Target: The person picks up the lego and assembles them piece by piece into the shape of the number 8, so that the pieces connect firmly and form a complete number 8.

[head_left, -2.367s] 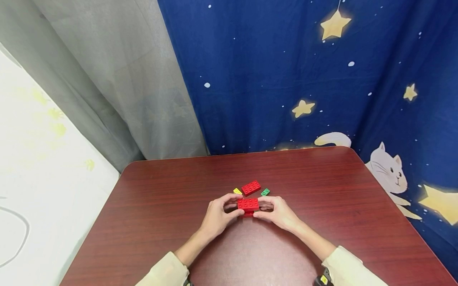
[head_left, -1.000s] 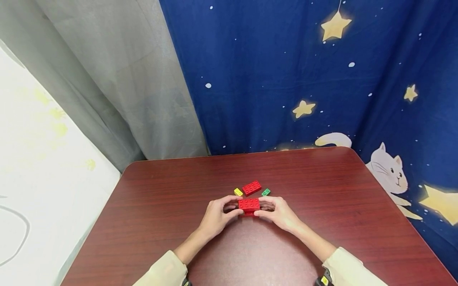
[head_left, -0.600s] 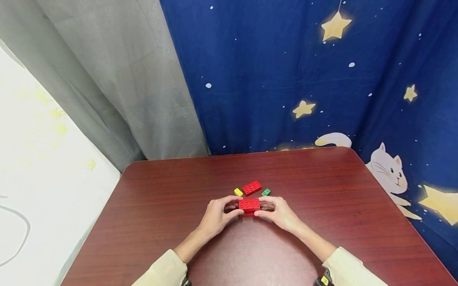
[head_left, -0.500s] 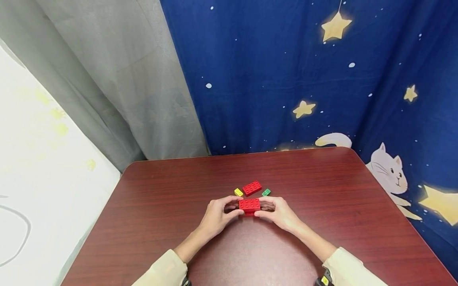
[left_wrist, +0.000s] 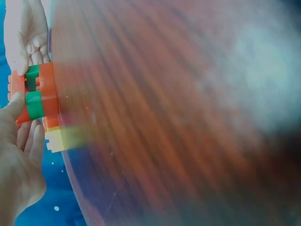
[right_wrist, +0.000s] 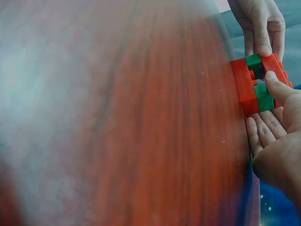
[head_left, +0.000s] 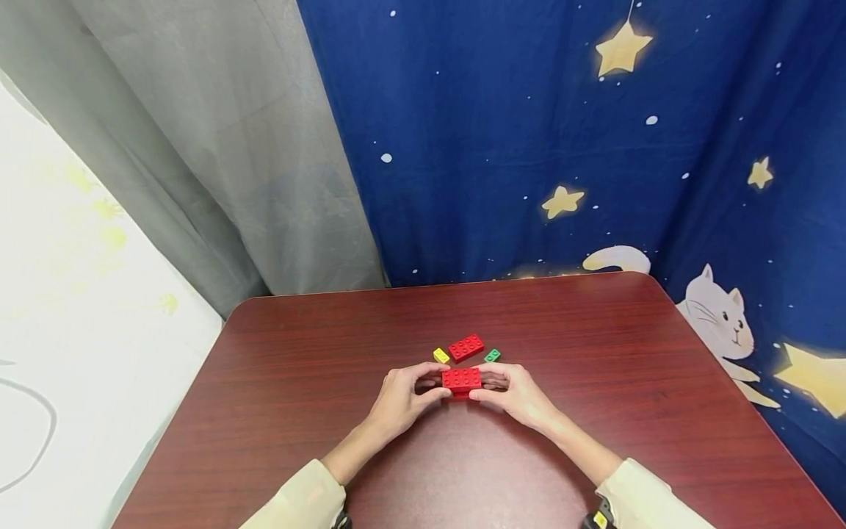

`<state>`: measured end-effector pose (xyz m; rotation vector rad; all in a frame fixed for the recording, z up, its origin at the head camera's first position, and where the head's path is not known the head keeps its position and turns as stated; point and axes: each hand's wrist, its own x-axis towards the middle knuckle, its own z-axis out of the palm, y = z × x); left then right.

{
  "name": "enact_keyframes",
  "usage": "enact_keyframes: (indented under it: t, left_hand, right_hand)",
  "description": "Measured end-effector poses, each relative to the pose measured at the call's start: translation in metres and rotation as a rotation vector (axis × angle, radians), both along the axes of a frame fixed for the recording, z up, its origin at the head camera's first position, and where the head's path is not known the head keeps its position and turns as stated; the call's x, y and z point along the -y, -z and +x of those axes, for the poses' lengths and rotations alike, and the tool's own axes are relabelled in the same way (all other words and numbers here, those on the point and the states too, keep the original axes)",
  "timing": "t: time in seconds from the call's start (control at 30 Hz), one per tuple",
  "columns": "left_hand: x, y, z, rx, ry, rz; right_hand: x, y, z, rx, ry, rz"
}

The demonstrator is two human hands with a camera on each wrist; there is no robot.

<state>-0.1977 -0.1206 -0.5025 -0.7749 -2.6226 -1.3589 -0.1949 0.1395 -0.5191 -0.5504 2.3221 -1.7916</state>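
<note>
Both hands hold a small stack of toy building blocks at the table's middle. Its top is a red eight-stud block (head_left: 461, 378). In the left wrist view, two green blocks (left_wrist: 35, 104) sit apart between it and a lower red block (left_wrist: 48, 89), leaving a gap where studs show. The left hand (head_left: 399, 400) grips the left end of the top block, thumb on the near side and fingers behind. From the other end the right hand (head_left: 515, 395) grips it the same way. The lower red block rests on the table, mostly hidden by the top one in the head view.
Just beyond the stack lie a loose red block (head_left: 465, 347), a small yellow block (head_left: 440, 355) and a small green block (head_left: 492, 355). The brown table (head_left: 317, 345) ends at a grey curtain (head_left: 291, 184) and a blue starry curtain (head_left: 476, 147).
</note>
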Motion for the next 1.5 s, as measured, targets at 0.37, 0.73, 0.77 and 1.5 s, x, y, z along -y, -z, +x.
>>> enact_keyframes:
  t: [0.37,0.73,0.77,1.5]
  left_hand:
    - [0.0044,0.0035,0.0009,0.064,0.051,-0.077]
    - [0.0024,0.0002,-0.0056,-0.052,0.019,-0.097]
    - [0.0022,0.0004,-0.0058,-0.071,0.018,-0.117]
    - [0.0029,-0.0012,-0.0075,-0.134,0.027,-0.195]
  right_hand:
    - [0.0003,0.0015,-0.0007,-0.035,-0.002,0.034]
    - [-0.0012,-0.0016,0.0012,-0.039,0.008,0.031]
    - [-0.001,-0.0019,0.0016,-0.038,0.012,0.035]
    - [0.0008,-0.0029,-0.0006,-0.009,-0.002,-0.021]
